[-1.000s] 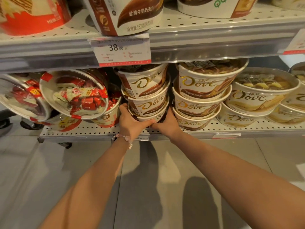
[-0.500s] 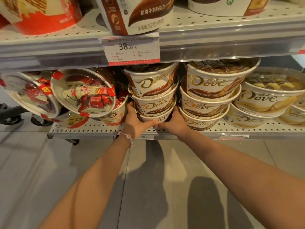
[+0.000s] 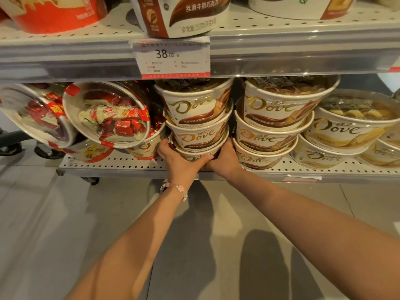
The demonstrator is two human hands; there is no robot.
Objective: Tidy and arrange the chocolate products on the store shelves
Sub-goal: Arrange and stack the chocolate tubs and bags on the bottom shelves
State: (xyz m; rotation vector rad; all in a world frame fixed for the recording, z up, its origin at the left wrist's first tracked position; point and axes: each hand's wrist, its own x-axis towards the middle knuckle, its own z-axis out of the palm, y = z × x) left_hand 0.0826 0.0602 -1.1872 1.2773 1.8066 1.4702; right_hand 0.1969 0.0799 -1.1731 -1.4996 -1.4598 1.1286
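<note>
On the perforated metal shelf (image 3: 129, 164), left hand (image 3: 179, 161) and right hand (image 3: 225, 159) grip the bottom round Dove tub (image 3: 194, 155), fingers curled round it.

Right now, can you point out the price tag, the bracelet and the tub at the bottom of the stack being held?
price tag (image 3: 172, 57): head view, on the printed 38.
bracelet (image 3: 178, 188): head view, beads across the left wrist.
bottom tub (image 3: 195, 153): head view, front wall between the hands.
</note>
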